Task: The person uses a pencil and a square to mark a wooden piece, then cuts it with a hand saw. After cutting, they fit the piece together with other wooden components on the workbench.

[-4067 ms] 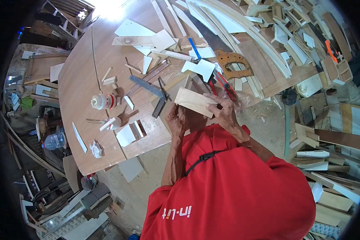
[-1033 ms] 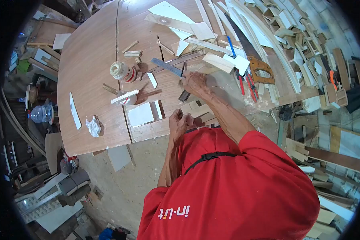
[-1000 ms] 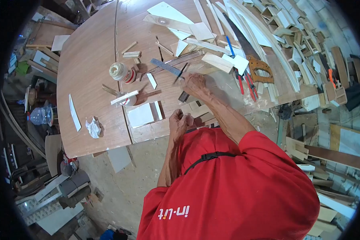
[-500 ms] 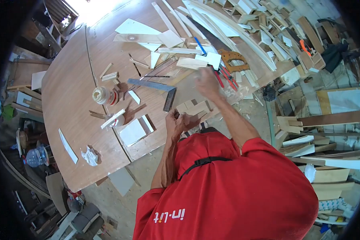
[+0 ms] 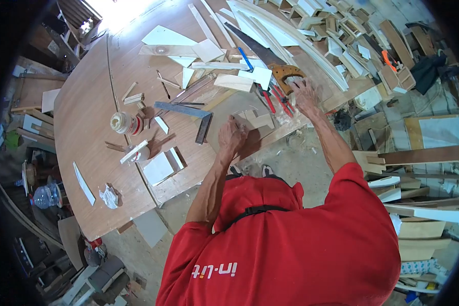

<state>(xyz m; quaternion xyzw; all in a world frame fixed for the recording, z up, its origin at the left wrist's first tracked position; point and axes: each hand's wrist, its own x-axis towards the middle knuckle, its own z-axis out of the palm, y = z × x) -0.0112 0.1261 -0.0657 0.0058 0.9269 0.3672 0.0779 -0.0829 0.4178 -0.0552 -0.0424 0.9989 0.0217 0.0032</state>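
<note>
My right hand (image 5: 305, 96) reaches the wooden handle of a handsaw (image 5: 280, 73), fingers stretched and apart at its near edge. The saw lies flat, its dark blade pointing away among thin wood strips. My left hand (image 5: 233, 134) rests on the table with its fingers curled; what they hold, if anything, is hidden. Just right of it lies a pale wooden piece (image 5: 260, 121) with a stepped shape. A try square (image 5: 204, 127) lies to the left of that hand. Red-handled pliers (image 5: 282, 100) lie below the saw handle.
On the wooden table (image 5: 86, 137) stand an open glue jar (image 5: 126, 123) and a small container with a strip across it. White offcuts (image 5: 158, 168), a blue pen (image 5: 246, 59) and long strips lie about. Scrap wood (image 5: 341, 46) is heaped on the right.
My right hand has moved right, from beside the pale block to the saw handle. My left hand has moved forward from the table edge. The view has shifted slightly.
</note>
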